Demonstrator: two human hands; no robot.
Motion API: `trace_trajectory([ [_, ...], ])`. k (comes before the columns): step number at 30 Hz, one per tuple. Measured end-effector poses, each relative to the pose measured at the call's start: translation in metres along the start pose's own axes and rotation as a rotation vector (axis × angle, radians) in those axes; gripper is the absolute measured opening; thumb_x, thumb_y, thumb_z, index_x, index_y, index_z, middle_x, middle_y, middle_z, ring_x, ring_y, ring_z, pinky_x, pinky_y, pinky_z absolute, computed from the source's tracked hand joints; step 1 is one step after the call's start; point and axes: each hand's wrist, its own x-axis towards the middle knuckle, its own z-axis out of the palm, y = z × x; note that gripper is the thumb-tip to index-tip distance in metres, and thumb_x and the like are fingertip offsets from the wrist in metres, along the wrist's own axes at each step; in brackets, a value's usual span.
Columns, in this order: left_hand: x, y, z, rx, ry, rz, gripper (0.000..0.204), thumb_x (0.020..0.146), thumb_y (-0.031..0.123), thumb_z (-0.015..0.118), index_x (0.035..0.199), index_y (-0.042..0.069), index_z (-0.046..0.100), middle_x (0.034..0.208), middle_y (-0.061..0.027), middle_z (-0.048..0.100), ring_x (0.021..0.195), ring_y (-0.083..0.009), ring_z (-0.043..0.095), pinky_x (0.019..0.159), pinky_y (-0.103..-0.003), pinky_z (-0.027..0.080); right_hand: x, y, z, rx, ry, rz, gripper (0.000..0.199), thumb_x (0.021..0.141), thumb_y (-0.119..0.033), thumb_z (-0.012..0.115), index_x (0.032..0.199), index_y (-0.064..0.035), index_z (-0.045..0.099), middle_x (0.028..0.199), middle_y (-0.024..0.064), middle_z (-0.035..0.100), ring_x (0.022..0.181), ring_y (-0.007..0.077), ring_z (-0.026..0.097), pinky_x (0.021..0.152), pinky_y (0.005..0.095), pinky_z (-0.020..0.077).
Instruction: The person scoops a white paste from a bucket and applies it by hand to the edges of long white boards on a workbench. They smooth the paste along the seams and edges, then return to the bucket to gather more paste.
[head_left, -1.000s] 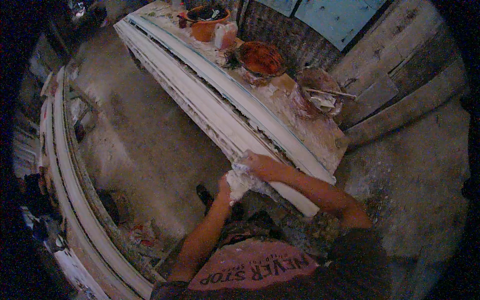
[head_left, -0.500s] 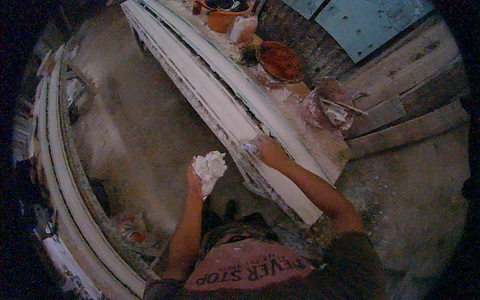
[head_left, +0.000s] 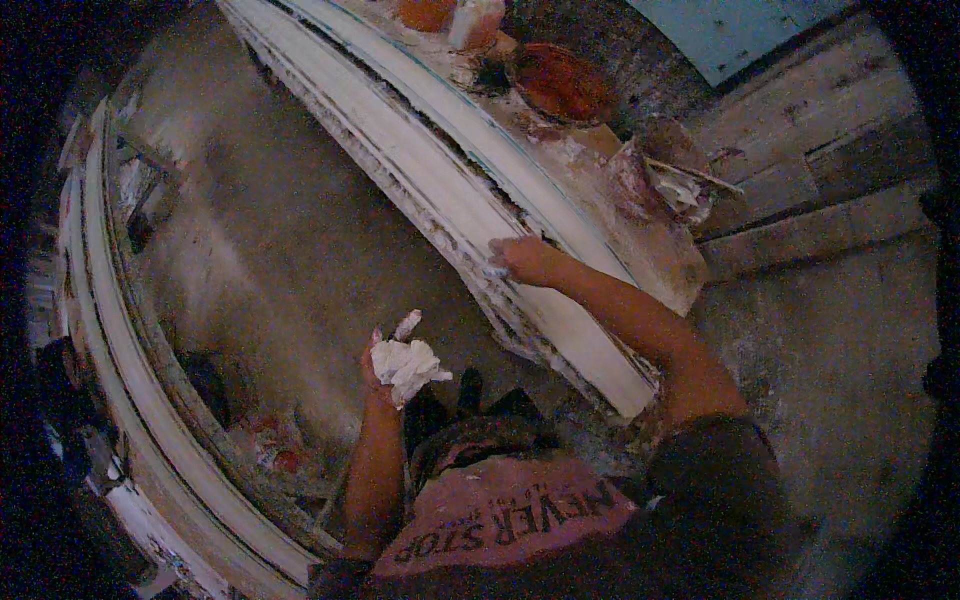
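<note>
A lump of wet white plaster (head_left: 410, 372) rests in my left hand (head_left: 374, 365), whose fingers curl up around it. One whitened fingertip sticks up beyond the lump. This hand hangs over the floor, left of a long white plaster moulding (head_left: 400, 160). My right hand (head_left: 522, 258) lies on the near part of that moulding, fingers bent and pressed down against its surface. Something small and pale shows at those fingertips; what it is cannot be made out. Plaster crusts the moulding's left edge, and a dark groove runs along its length.
Beyond the moulding, the plaster-smeared bench holds an orange-brown basin (head_left: 562, 85), a whitish container (head_left: 476, 22) and a crumpled bag (head_left: 665, 180) with a stick. At left, another long pale moulding (head_left: 100, 290) curves along the view. Boards (head_left: 800, 240) lie at right.
My right hand has slid slightly up and left along the moulding. My left hand has dropped a little lower and left, with the plaster lump turned in it. The view has shifted.
</note>
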Motion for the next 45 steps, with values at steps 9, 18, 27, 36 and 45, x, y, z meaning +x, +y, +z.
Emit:
trace_trajectory([
  [9,0.010,-0.042,0.001,0.126,0.202,-0.027,0.074,0.095,0.056,0.051,0.136,-0.005,0.053,0.101,-0.0190,0.066,0.095,-0.0368,0.063,0.085,-0.053,0.051,-0.180,-0.032,0.031,0.164,-0.246,0.127,0.022,0.090,-0.019,0.059,0.100,0.0011,0.059,0.095,0.0221,0.060,0.090,0.0421,0.066,0.079,0.0510,0.0548],
  [18,0.037,-0.119,-0.060,1.095,0.170,0.018,0.049,0.095,0.040,0.055,0.121,0.000,0.063,0.117,-0.0194,0.067,0.109,-0.0373,0.064,0.096,-0.054,0.052,-0.301,-0.025,0.079,0.175,-0.381,0.259,0.031,0.090,-0.025,0.063,0.112,-0.0028,0.064,0.116,0.0227,0.063,0.095,0.0420,0.067,0.086,0.0502,0.0546],
  [27,0.059,-0.163,-0.102,1.524,-0.004,-0.318,0.060,0.097,0.045,0.040,0.128,-0.003,0.059,0.126,-0.0228,0.065,0.121,-0.0449,0.058,0.107,-0.061,0.042,-0.358,-0.028,0.037,0.139,-0.657,0.201,0.030,0.089,-0.020,0.065,0.116,-0.0071,0.064,0.121,0.0194,0.061,0.108,0.0377,0.063,0.087,0.0475,0.0540],
  [36,0.082,-0.200,-0.080,1.408,0.156,-0.169,0.047,0.099,0.036,0.042,0.123,0.001,0.062,0.119,-0.0201,0.067,0.108,-0.0398,0.066,0.098,-0.053,0.053,-0.267,-0.130,0.034,-0.071,0.420,0.268,0.062,0.085,-0.015,0.067,0.143,-0.0029,0.048,0.135,0.0201,0.051,0.111,0.0368,0.060,0.095,0.0479,0.0515],
  [45,0.100,-0.162,-0.019,0.751,0.289,0.108,0.066,0.100,0.052,0.042,0.136,-0.002,0.054,0.132,-0.0199,0.062,0.119,-0.0395,0.061,0.105,-0.052,0.048,-0.308,-0.075,0.025,0.084,0.044,0.291,0.046,0.082,-0.014,0.067,0.127,-0.0109,0.060,0.124,0.0158,0.059,0.110,0.0378,0.060,0.091,0.0478,0.0522],
])
